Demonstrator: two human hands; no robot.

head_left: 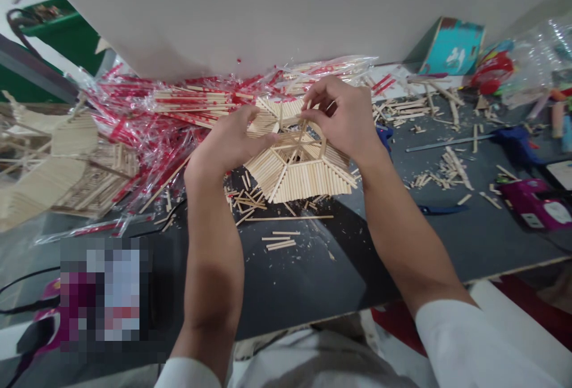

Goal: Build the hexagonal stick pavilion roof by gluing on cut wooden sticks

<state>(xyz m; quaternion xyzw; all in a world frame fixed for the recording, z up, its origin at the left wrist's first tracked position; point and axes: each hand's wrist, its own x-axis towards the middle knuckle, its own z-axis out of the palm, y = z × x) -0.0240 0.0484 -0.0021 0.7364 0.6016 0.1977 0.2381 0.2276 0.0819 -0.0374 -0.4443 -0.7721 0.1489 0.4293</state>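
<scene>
A many-sided roof model (304, 176) made of thin wooden sticks is held up above a dark table (313, 281). My left hand (227, 140) grips its left edge, thumb laid across the ribs near the centre. My right hand (342, 117) is closed in a pinch on a stick at the top centre of the roof model. Both forearms reach in from the bottom of the view.
Red-and-clear chopstick wrappers (152, 117) pile up at the left back. Other stick-built panels (67, 173) lie at far left. Loose stick offcuts (447, 167) litter the table, with a blue tool (513, 137), a purple box (536, 203) and a teal box (453, 45) at right.
</scene>
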